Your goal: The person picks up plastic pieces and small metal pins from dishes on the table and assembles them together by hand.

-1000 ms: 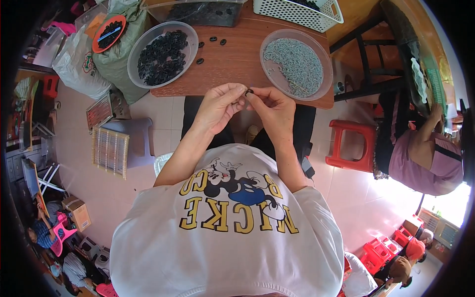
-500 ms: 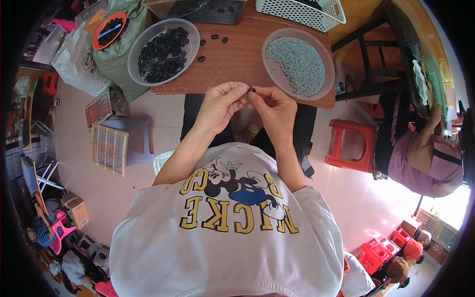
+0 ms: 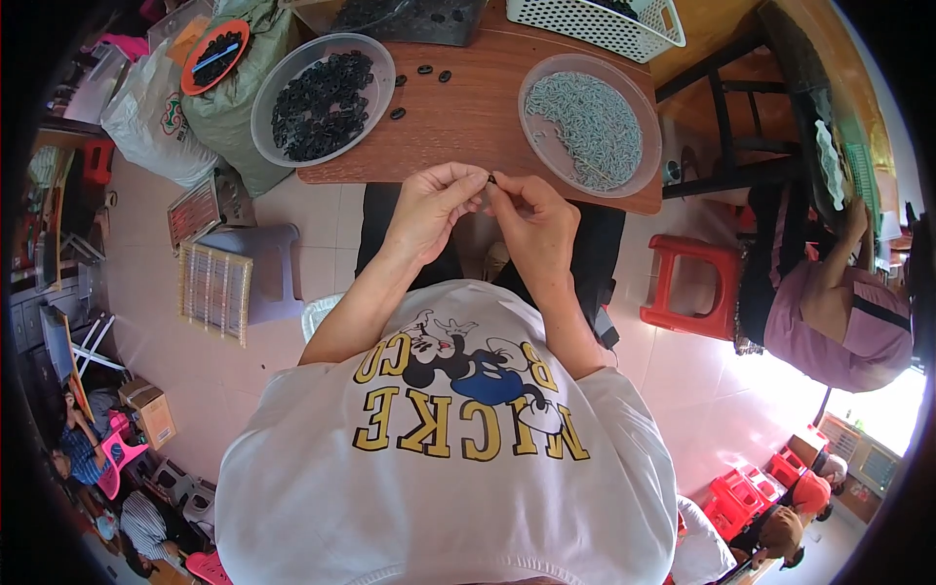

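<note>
A small black piece (image 3: 491, 179) is pinched between my two hands just off the table's near edge; fingers hide most of it. My left hand (image 3: 434, 207) grips it from the left with thumb and forefinger. From the other side my right hand (image 3: 538, 222) closes its thumb and fingertips on the same piece. Beyond my left hand stands a clear round bowl (image 3: 261, 119) holding many small black oval parts. Past my right hand, another clear bowl (image 3: 647, 109) contains many short, thin, pale grey-green pieces, perhaps screws or pins.
Several loose black parts (image 3: 398, 113) lie on the brown table (image 3: 468, 122). A white perforated basket (image 3: 595, 31) and a dark tray (image 3: 429, 24) occupy its far side. Sacks (image 3: 239, 127) with an orange plate (image 3: 186, 73) stand left; a red stool (image 3: 690, 283) and a seated person (image 3: 814, 312) are right.
My right hand has turned slightly, its fingers curling closer around the black piece. My left hand stays almost in place. The bowls look unchanged.
</note>
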Demonstrator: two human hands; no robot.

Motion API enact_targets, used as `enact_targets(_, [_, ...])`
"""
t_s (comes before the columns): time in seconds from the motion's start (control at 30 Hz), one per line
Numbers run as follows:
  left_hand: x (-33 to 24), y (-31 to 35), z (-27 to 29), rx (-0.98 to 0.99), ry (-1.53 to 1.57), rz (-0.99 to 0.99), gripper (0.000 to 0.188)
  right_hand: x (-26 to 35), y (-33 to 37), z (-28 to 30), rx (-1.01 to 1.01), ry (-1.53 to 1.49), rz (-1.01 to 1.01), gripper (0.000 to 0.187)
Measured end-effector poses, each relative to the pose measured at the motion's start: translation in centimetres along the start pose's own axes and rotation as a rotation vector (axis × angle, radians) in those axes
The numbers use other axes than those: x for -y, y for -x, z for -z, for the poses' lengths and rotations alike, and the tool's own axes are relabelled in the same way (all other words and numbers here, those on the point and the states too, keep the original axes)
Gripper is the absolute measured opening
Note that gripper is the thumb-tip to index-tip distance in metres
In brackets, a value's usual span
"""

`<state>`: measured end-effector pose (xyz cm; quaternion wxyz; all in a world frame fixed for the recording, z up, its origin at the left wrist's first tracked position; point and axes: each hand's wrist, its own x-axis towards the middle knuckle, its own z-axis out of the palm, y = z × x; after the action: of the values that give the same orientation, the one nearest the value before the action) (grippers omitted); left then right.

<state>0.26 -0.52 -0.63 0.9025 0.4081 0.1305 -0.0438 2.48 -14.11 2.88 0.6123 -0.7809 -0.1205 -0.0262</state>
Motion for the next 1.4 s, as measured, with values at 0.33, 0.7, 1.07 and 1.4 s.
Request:
enact_targets(0.33, [-0.9, -1.5, 0.5, -0.028, -0.04, 0.03, 0.015, -1.9, -1.1, -0.7, 0.055, -0.208, -0.203, 0.013])
enact_targets(0.7, [-0.4, -1.7, 2.1, 0.023, -0.07, 0.091, 0.012, -2.4, -1.0, -0.9, 0.099, -0.2, -0.271, 0.013])
enact_targets(1.07, [-4.1, -10.8, 3.2, -0.267, -1.141, -0.579, 0.02, -2.7, -2.4, 0.6, 0.021, -0.33, -0.247, 0.01])
enact_targets(1.4, [-3.0, -15.3, 3.2, -0.367, -1.746, -0.647, 0.01, -2.0, -1.7, 1.8, 0.018, -0.384, -0.258, 0.013])
